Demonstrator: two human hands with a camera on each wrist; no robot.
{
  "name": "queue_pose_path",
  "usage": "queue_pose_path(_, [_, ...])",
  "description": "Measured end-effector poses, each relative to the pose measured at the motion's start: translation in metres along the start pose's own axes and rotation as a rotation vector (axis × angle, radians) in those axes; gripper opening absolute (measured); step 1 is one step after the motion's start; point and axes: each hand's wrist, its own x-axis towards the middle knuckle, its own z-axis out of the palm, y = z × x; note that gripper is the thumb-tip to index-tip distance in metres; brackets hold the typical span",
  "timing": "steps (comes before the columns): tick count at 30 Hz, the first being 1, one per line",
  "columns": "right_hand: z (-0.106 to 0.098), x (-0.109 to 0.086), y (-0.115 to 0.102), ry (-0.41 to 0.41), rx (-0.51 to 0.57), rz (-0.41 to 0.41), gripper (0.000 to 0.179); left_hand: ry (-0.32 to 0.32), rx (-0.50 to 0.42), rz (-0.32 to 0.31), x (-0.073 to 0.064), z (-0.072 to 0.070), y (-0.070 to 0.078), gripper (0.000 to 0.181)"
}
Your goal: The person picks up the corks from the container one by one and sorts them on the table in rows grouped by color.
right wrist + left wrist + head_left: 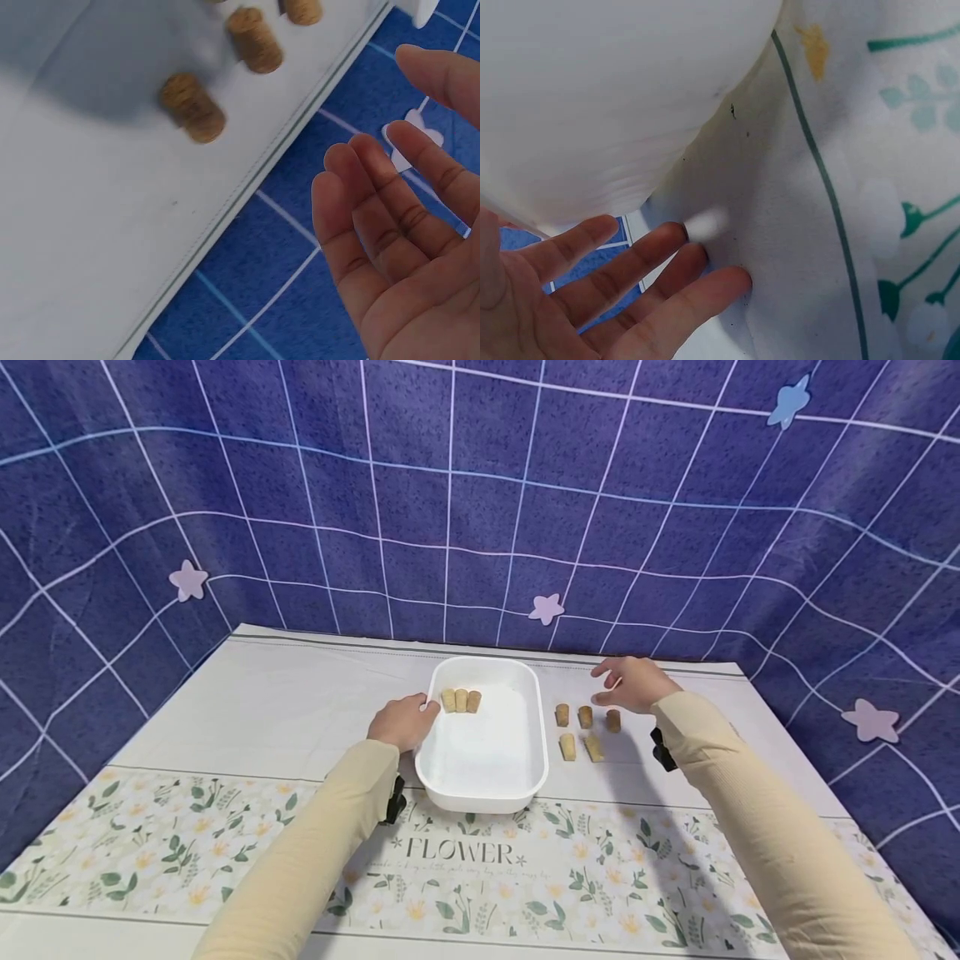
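A white rectangular tub point(483, 760) stands on the table with three corks point(461, 701) side by side near its far left corner. My left hand point(403, 723) holds the tub's left rim, the thumb over the edge. Its other fingers point(641, 270) extend loosely along the outer wall in the left wrist view. To the right of the tub stand several more corks: three brown ones, including a middle one point(585, 717), and two paler ones, one of them point(567, 747) nearest the tub. Above and beyond them hovers my right hand point(636, 683), its fingers point(397, 217) loosely bent and holding nothing.
The table carries a white cloth with a floral band point(480, 877) lettered FLOWER along the near side. A blue curtain point(480, 510) with a white grid and star shapes hangs just behind the table's far edge and at both sides.
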Motion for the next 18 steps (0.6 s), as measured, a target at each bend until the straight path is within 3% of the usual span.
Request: queue_pose_path(18, [0.004,0.016,-0.062,0.031,-0.012,-0.115,0.043,-0.010,0.016,-0.003,0.003,0.001,-0.001,0.057])
